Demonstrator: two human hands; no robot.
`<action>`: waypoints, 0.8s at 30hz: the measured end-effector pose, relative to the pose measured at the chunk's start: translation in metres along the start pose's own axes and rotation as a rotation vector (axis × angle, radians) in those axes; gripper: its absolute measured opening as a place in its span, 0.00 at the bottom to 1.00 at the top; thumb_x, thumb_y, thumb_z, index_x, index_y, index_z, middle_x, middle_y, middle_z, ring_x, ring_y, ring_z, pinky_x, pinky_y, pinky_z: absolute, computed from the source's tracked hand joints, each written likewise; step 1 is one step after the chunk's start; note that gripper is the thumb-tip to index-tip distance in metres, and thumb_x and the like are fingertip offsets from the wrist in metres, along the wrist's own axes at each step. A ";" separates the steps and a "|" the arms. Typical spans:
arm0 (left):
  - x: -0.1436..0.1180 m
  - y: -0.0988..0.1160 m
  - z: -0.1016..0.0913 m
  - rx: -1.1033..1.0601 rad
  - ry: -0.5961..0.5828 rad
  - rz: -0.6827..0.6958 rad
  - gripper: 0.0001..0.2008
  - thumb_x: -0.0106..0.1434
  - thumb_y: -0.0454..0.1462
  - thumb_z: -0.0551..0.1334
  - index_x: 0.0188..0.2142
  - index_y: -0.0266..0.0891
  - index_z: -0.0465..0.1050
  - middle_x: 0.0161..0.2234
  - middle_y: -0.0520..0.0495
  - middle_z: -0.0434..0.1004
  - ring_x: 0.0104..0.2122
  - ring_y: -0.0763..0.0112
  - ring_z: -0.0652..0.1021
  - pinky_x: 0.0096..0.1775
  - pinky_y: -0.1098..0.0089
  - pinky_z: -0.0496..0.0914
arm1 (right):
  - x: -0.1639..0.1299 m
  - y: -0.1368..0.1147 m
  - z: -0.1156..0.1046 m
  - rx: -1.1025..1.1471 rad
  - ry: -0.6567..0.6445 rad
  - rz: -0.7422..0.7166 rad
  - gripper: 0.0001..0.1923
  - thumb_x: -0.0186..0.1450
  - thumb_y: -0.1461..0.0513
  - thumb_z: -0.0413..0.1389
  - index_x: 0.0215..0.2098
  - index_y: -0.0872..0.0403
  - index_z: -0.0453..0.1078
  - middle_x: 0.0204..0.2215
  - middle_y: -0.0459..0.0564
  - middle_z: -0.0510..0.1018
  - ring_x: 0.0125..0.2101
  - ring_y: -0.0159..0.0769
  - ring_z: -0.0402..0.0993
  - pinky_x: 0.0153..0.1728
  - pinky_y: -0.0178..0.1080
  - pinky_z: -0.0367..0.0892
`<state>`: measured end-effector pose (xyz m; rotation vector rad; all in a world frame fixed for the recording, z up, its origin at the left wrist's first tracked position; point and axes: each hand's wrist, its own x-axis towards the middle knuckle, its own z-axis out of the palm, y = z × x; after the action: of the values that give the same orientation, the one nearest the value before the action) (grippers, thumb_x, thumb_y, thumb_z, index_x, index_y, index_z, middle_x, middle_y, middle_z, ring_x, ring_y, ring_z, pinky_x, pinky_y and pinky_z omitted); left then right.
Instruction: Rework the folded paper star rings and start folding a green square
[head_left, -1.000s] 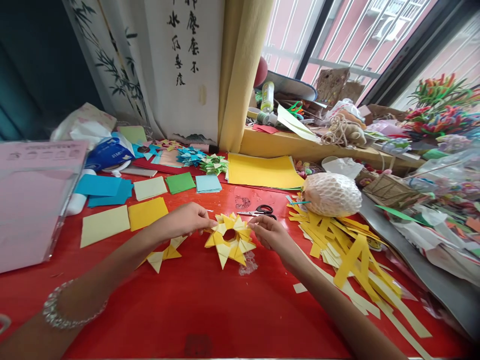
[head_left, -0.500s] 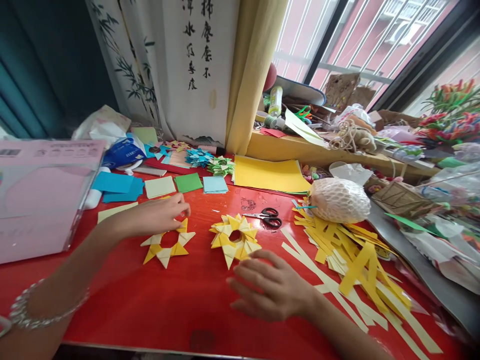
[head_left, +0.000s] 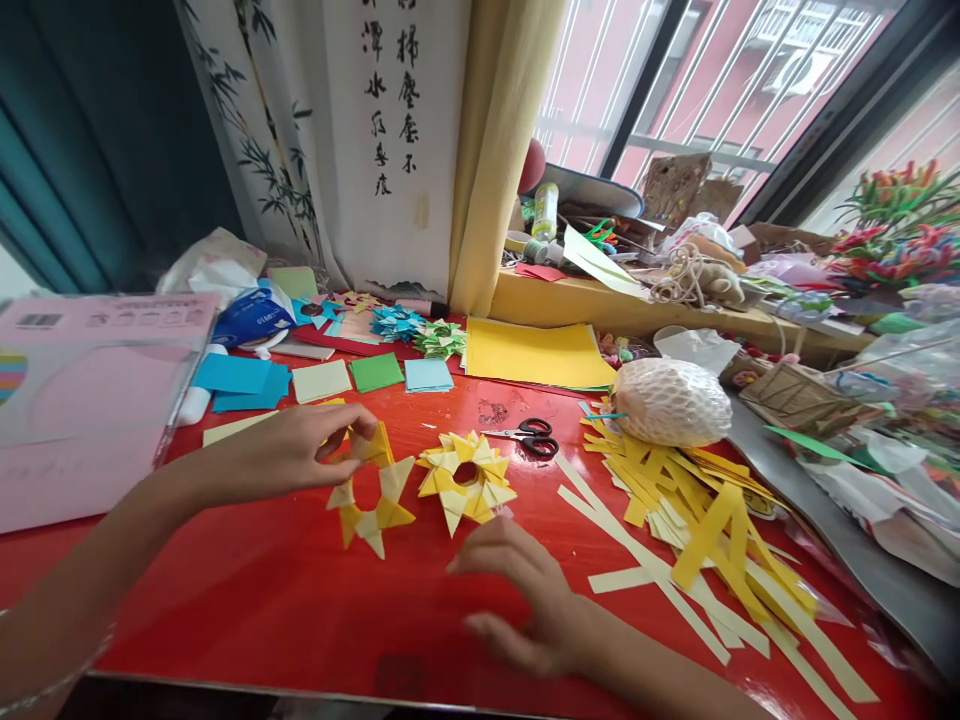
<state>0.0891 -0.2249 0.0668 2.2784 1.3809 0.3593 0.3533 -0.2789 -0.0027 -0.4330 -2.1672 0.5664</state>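
We have the smaller yellow paper star ring (head_left: pixel 369 488) pinched by its upper edge between thumb and fingers of our left hand (head_left: pixel 300 450), left of centre in the frame. The ring is tilted, its lower points near or touching the red counter (head_left: pixel 315 610). Just to its right, close but apart, the fuller yellow star ring (head_left: pixel 466 478) lies flat. Our right hand (head_left: pixel 525 595) hovers low in the middle of the frame, fingers spread, holding nothing, just below the fuller ring.

We judge that the step in hand is lifting the smaller ring toward the other. To do it well we should keep the pinch light and on a folded joint, not on a loose point, since the interlocked pieces could slip apart. We would bring the free hand under the hanging side to support it. The scissors (head_left: pixel 529 436) and the pile of yellow paper strips (head_left: pixel 697 510) lie further right, clear of both rings.
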 end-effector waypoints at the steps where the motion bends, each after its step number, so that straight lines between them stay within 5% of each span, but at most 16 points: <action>1: -0.002 0.007 -0.003 -0.020 0.000 0.016 0.07 0.56 0.38 0.57 0.36 0.40 0.65 0.29 0.51 0.69 0.25 0.76 0.68 0.28 0.76 0.62 | -0.001 -0.001 0.000 0.127 0.045 0.145 0.12 0.63 0.59 0.48 0.42 0.57 0.63 0.33 0.53 0.70 0.34 0.35 0.66 0.34 0.38 0.66; 4: -0.001 0.026 -0.008 -0.150 0.083 0.136 0.08 0.58 0.36 0.57 0.37 0.40 0.61 0.30 0.51 0.66 0.27 0.76 0.68 0.29 0.76 0.64 | 0.000 0.001 0.003 0.483 0.195 0.431 0.11 0.65 0.57 0.45 0.39 0.54 0.64 0.32 0.50 0.68 0.32 0.33 0.67 0.31 0.38 0.67; 8: 0.015 0.043 -0.005 -0.325 0.060 0.458 0.08 0.58 0.30 0.57 0.38 0.41 0.63 0.34 0.49 0.67 0.34 0.73 0.69 0.35 0.74 0.66 | 0.007 0.010 0.001 0.850 0.338 0.584 0.16 0.66 0.53 0.41 0.40 0.53 0.64 0.36 0.52 0.67 0.31 0.35 0.68 0.23 0.36 0.68; 13: 0.040 0.050 0.012 -0.438 -0.055 0.613 0.04 0.59 0.30 0.56 0.32 0.39 0.69 0.40 0.46 0.67 0.41 0.69 0.70 0.42 0.71 0.66 | 0.013 0.015 -0.012 0.903 0.287 0.787 0.17 0.61 0.56 0.53 0.48 0.50 0.61 0.29 0.46 0.68 0.21 0.29 0.68 0.16 0.31 0.66; 18: 0.050 0.046 0.029 -0.570 0.018 0.396 0.09 0.61 0.33 0.54 0.41 0.41 0.67 0.51 0.45 0.60 0.49 0.64 0.65 0.46 0.68 0.65 | 0.016 0.022 -0.024 0.751 0.342 0.861 0.10 0.60 0.57 0.55 0.37 0.55 0.66 0.20 0.43 0.69 0.14 0.23 0.62 0.12 0.26 0.56; 24: 0.054 0.024 0.036 -0.687 0.103 -0.062 0.14 0.61 0.46 0.52 0.40 0.40 0.66 0.36 0.48 0.70 0.25 0.76 0.69 0.27 0.74 0.65 | 0.018 0.036 -0.039 0.657 0.406 0.863 0.12 0.62 0.55 0.51 0.35 0.56 0.67 0.16 0.42 0.66 0.16 0.25 0.63 0.15 0.27 0.58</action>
<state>0.1483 -0.1954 0.0468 1.6651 1.1353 0.7987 0.3778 -0.2298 0.0113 -1.0027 -1.2273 1.4516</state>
